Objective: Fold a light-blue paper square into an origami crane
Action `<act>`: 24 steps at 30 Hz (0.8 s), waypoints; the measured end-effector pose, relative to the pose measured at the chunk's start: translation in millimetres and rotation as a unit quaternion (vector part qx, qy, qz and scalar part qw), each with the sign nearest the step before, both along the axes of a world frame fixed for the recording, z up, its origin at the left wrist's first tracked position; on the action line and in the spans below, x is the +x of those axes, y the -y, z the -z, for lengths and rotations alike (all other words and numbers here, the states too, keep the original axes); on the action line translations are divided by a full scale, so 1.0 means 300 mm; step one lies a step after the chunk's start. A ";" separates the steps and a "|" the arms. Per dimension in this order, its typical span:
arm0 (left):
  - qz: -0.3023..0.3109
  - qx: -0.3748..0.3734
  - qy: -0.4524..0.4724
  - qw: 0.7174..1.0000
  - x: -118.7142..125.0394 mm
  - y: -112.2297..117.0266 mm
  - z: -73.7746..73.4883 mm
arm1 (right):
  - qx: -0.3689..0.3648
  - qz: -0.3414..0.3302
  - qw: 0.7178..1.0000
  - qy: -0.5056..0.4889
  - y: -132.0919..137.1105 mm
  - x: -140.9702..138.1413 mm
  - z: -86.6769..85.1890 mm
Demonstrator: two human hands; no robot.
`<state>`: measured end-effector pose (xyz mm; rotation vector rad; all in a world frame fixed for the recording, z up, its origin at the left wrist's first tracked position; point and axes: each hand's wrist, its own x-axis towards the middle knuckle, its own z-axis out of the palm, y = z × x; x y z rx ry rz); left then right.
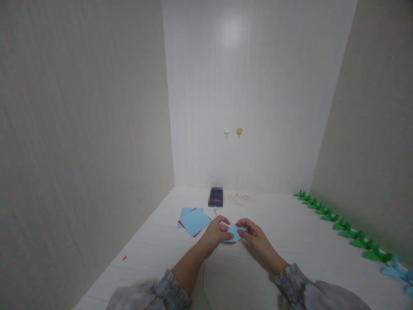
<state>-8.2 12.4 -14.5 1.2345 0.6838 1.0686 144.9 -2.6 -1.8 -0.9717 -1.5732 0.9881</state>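
Observation:
A small folded piece of light blue paper (234,233), with a reddish edge showing underneath, is between my two hands over the table. My left hand (217,232) grips its left side, thumb on top and fingers curled behind. On the right side, my right hand (252,234) pinches the paper between thumb and fingers. Parts of the folds are covered by my fingers. Just left of my left hand lies a loose pile of square paper sheets (194,221), light blue with red ones peeking out beneath.
A phone (216,197) leans near the back wall, its white cable (204,284) running toward me. Green folded paper figures (343,226) line the right wall, with blue ones (395,271) nearest. A small orange bit (124,258) lies left. Two hooks (239,131) hang on the back wall.

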 end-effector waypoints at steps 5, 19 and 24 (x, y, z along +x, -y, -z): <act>-0.024 -0.023 0.023 0.999 0.001 0.009 -0.032 | 0.037 -0.026 0.999 0.024 0.003 0.032 -0.022; -0.009 -0.011 -0.023 1.000 0.010 0.020 -0.041 | -0.023 -0.025 0.997 0.069 -0.002 0.009 -0.001; -0.016 0.014 -0.055 0.998 0.014 0.014 -0.026 | -0.014 -0.006 0.997 0.077 -0.012 0.007 0.018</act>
